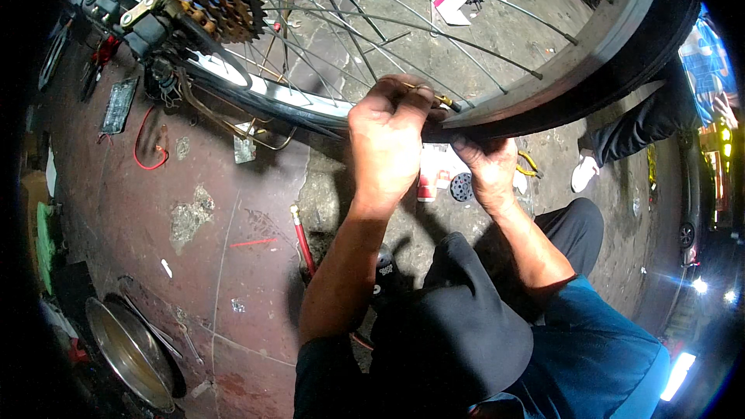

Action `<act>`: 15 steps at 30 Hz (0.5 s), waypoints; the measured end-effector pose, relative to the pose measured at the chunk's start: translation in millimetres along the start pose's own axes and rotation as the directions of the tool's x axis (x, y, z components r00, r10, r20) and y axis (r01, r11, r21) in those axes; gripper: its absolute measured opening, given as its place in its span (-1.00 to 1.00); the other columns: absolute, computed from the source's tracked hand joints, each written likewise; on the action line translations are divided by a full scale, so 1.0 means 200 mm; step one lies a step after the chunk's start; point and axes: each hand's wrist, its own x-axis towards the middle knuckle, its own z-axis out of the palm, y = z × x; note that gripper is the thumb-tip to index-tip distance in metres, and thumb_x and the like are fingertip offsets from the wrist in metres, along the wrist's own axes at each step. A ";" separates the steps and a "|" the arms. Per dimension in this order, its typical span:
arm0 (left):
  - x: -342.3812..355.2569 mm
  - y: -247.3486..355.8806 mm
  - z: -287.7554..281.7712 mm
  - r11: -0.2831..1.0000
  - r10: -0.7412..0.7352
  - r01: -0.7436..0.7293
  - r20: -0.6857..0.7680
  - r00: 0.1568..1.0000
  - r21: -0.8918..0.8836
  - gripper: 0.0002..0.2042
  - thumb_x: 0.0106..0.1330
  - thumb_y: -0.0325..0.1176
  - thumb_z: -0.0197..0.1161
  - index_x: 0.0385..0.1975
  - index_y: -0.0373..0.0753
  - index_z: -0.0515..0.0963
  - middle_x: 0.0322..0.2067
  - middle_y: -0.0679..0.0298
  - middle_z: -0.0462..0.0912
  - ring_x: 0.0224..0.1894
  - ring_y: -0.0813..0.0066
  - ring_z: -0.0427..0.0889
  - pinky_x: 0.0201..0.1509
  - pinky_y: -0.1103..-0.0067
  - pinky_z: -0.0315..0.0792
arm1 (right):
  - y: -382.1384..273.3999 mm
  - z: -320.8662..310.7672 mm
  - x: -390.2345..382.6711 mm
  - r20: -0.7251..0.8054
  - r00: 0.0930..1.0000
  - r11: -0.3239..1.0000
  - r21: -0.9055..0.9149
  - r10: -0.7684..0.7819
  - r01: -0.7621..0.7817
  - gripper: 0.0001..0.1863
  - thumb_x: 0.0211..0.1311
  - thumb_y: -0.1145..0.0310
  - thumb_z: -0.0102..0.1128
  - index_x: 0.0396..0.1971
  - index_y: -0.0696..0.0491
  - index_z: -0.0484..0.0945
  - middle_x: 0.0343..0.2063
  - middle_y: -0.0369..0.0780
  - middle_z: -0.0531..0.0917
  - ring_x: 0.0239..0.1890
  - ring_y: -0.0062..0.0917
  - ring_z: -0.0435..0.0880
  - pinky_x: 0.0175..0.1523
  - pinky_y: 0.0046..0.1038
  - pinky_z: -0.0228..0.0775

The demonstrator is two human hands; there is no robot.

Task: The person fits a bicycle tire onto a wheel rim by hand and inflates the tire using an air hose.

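A bicycle wheel with a pale rim [570, 70] and black tyre [543, 120] fills the upper part of the head view. My left hand [388, 136] is closed at the inner side of the rim, its thumb and fingers pinching the brass-coloured valve [444, 99] among the spokes. What its other fingers touch is hidden. Just right of it, my right hand [490, 171] grips the tyre from below. Its thumb presses the tyre's lower edge, and its fingertips go out of sight behind it. Rusty sprockets [209, 0] sit at the wheel's hub, upper left.
A red hose with a brass end [301, 237] lies by my left forearm. Beyond my right hand are yellow-handled pliers [529, 164] and a round, holed black disc [462, 186]. A metal basin [128, 353] stands at lower left. Another person's white shoe [584, 173] is at right.
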 end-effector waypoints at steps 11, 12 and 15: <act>-0.01 -0.04 0.01 0.996 -0.021 0.016 -0.050 0.999 -0.085 -0.96 0.21 -0.54 0.09 -0.42 -0.37 0.46 -0.52 0.29 0.53 -0.49 0.56 0.55 -0.38 0.65 0.46 | 0.04 -0.02 0.00 -0.009 1.000 1.000 -0.002 0.006 -0.006 -0.62 -0.04 0.49 0.32 -0.17 0.17 0.42 -0.26 -0.25 0.55 -0.21 -0.56 0.51 -0.06 -0.52 0.37; -0.01 -0.04 0.01 0.996 -0.022 0.018 -0.049 0.999 -0.086 -0.96 0.21 -0.54 0.09 -0.42 -0.37 0.46 -0.52 0.29 0.53 -0.49 0.56 0.55 -0.38 0.65 0.46 | 0.03 -0.03 0.00 -0.010 1.000 1.000 -0.003 0.007 -0.007 -0.62 -0.04 0.49 0.32 -0.17 0.17 0.42 -0.26 -0.25 0.55 -0.21 -0.56 0.51 -0.06 -0.52 0.37; -0.01 -0.05 0.01 0.998 0.022 -0.024 -0.032 0.999 -0.050 -0.96 0.21 -0.54 0.09 -0.41 -0.37 0.45 -0.53 0.28 0.53 -0.50 0.55 0.56 -0.38 0.65 0.46 | 0.02 -0.02 0.00 0.009 1.000 1.000 -0.007 0.016 -0.016 -0.62 -0.04 0.50 0.31 -0.19 0.18 0.42 -0.26 -0.25 0.55 -0.22 -0.56 0.51 -0.06 -0.52 0.36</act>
